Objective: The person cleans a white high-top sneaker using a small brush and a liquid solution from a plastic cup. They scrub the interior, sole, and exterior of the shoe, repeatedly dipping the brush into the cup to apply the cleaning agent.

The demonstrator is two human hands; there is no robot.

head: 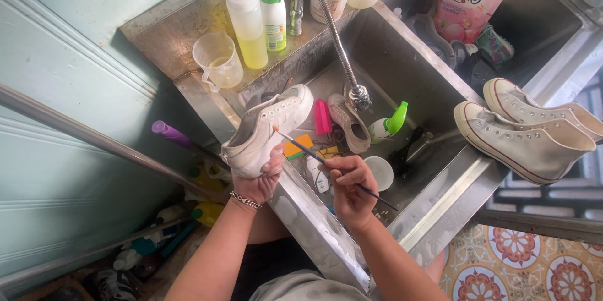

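Left hand grips white sneaker; right hand pinches paintbrush.

Two bare forearms, no sleeves reaching the wrists. Left hand ringed at the wrist by a thin silver chain bracelet of small linked pieces. Right hand without rings, watch or band. Fingernails short and unpainted. Dark shorts at the lap, a grey garment at the lower edge.
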